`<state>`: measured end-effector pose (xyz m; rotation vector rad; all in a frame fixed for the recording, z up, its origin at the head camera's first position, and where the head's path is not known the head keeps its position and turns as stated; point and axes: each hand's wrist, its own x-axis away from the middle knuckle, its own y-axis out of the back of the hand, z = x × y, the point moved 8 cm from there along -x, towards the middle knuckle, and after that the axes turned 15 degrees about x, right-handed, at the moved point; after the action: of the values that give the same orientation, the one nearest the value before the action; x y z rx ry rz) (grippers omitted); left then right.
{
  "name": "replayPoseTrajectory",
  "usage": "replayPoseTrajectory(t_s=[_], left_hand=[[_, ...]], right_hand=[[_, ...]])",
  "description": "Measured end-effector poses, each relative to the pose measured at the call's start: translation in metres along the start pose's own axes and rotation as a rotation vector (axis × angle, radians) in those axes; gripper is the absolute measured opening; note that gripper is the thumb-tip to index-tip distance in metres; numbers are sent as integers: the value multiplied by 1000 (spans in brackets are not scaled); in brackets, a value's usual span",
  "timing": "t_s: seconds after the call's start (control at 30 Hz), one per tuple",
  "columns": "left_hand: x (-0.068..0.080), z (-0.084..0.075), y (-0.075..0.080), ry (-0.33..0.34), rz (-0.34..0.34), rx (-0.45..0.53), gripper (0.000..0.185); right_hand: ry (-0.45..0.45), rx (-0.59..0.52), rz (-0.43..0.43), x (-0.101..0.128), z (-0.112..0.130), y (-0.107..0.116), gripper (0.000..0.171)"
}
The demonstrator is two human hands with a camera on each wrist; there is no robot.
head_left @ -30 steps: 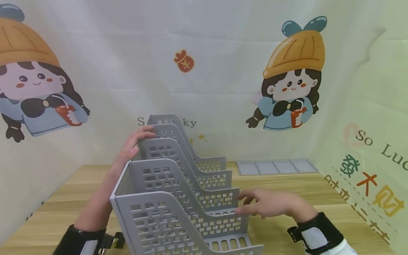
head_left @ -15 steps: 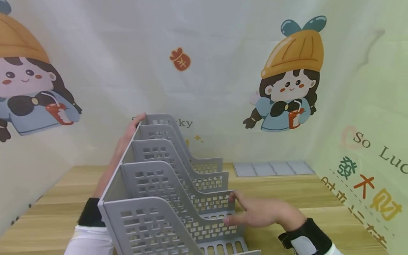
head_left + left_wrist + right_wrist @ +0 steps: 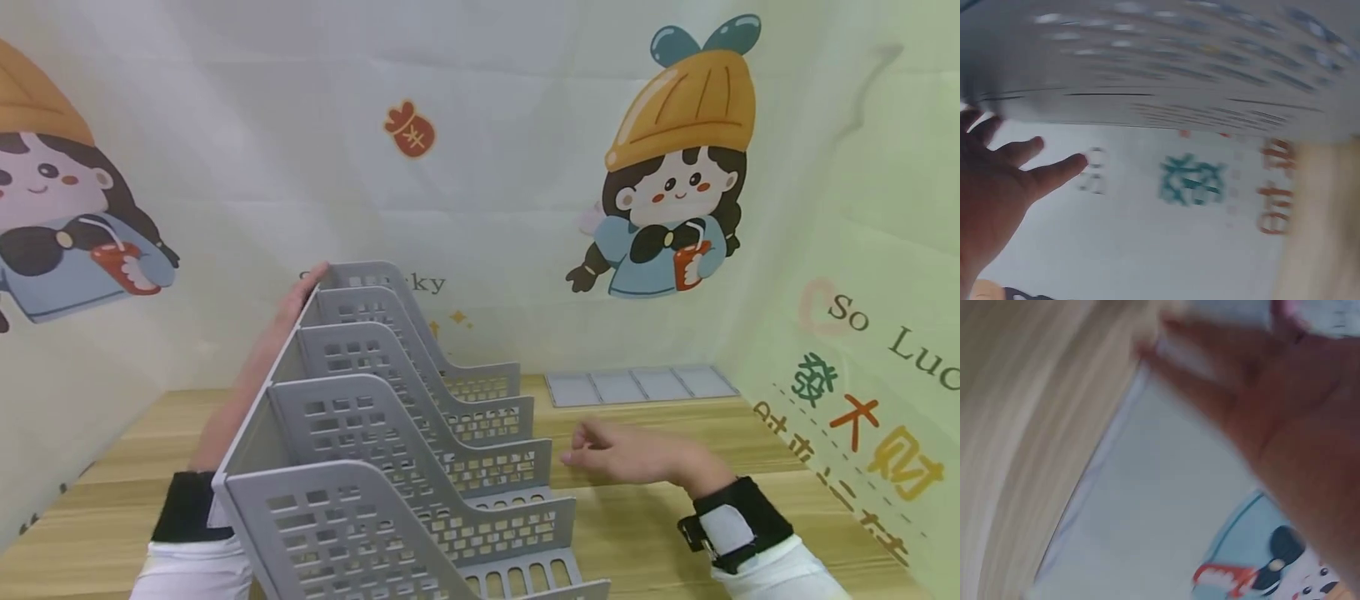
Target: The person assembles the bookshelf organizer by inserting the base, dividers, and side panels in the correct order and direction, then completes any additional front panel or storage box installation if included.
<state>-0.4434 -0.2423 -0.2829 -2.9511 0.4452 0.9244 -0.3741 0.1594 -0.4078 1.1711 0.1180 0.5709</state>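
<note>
A grey plastic file organizer (image 3: pixel 322 479) stands upright on the table in the head view. Its slots lie between perforated, curved dividers. My left hand (image 3: pixel 296 304) is at the organizer's far left corner, reaching along its tall back side. The left wrist view shows the fingers (image 3: pixel 1054 178) straight and spread, with the upper fingertips against or very near the grey wall. Exact contact cannot be told there. To the right of the low divider ends hovers my right hand (image 3: pixel 633 452), its fingers loosely bent and holding nothing. In the right wrist view it is blurred.
A flat grey strip with several sections (image 3: pixel 641 386) lies at the table's back edge. The wood-look table (image 3: pixel 675 533) is bordered by a printed cloth backdrop (image 3: pixel 495 100) at the back and sides.
My left hand has slid from the organizer's middle to its far left corner. My right hand has come off the low divider ends and moved slightly right. The view has shifted a little.
</note>
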Motion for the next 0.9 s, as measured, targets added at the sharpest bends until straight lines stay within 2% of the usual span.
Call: replayPoseTrajectory(t_s=[0.03, 0.07, 0.1, 0.13, 0.2, 0.27, 0.37, 0.47, 0.57, 0.7, 0.77, 0.83, 0.9], left_hand=[[8, -13, -5, 1, -6, -6, 68], [18, -33, -15, 29, -10, -46, 66], [29, -54, -25, -14, -4, -120, 61], [37, -72, -33, -31, -9, -151, 53], [50, -110, -51, -124, 11, -249, 45], [64, -140, -70, -220, 77, -286, 39], [86, -169, -98, -318, 258, -362, 39], [108, -179, -118, -370, 439, -412, 43], [123, -183, -129, -410, 533, -464, 45], [131, -183, -139, -434, 537, -674, 47], [131, -180, -144, -410, 535, -773, 45], [130, -178, -146, -395, 536, -810, 41], [130, -176, -147, -377, 533, -801, 41]], right_hand=[[-26, 48, -36, -2, -12, 4, 47], [-57, 96, -66, -4, -25, 8, 52], [-83, 145, -91, -5, -37, 12, 57], [-109, 188, -106, -7, -49, 15, 62], [-148, 228, -125, -10, -68, 21, 72], [-178, 265, -119, -13, -83, 24, 76], [-184, 295, -95, -20, -94, 25, 75], [-161, 322, -83, -27, -93, 22, 72], [-157, 342, -78, -31, -87, 19, 72], [-175, 336, -63, -34, -82, 14, 76], [-192, 330, -47, -36, -83, 12, 78], [-208, 353, -45, -35, -83, 11, 78], [-206, 406, -49, -34, -80, 13, 75]])
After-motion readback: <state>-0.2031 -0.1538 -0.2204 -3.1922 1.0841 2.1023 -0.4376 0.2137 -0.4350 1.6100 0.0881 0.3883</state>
